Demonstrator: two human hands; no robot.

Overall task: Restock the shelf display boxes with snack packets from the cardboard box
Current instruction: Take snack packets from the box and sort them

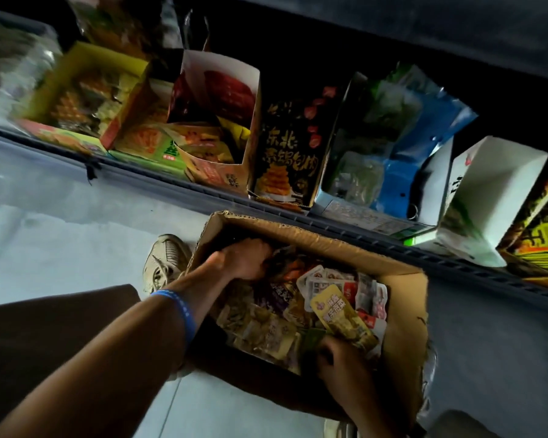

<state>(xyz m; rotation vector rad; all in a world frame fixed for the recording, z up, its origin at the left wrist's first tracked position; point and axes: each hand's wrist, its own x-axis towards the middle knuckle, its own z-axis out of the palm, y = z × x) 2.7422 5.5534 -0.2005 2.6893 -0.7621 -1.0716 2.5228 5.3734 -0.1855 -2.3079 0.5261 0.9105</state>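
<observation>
The snack packets (301, 308) lie in a loose heap inside the open cardboard box (405, 314), which sits on the floor (60, 235) just below the shelf edge. They look like small, flat, sealed foil and plastic sachets: light, limp and likely slick, so they should slide over one another and slip out of a loose handful. A pinch across the flat faces, or a scoop under a small stack, seems the surest hold; the sealed edges look stiffer than the filled middles.

The left hand (244, 259) is at 10 o'clock in the box, its fingers curled down into the dark packets at the far corner, apparently gathering some, though what exactly they enclose is hidden. The right hand (345, 361) is at 5 o'clock, fingers bent onto the packets near the box's near wall, just below a yellow packet (339, 311) that lies on top; I cannot tell whether it is actually pinching one.

Beyond the box, at 12 o'clock, the shelf (203, 191) carries a row of display boxes (222, 118), several only part-filled. A shoe (165, 260) stands at 9 o'clock beside the box.
</observation>
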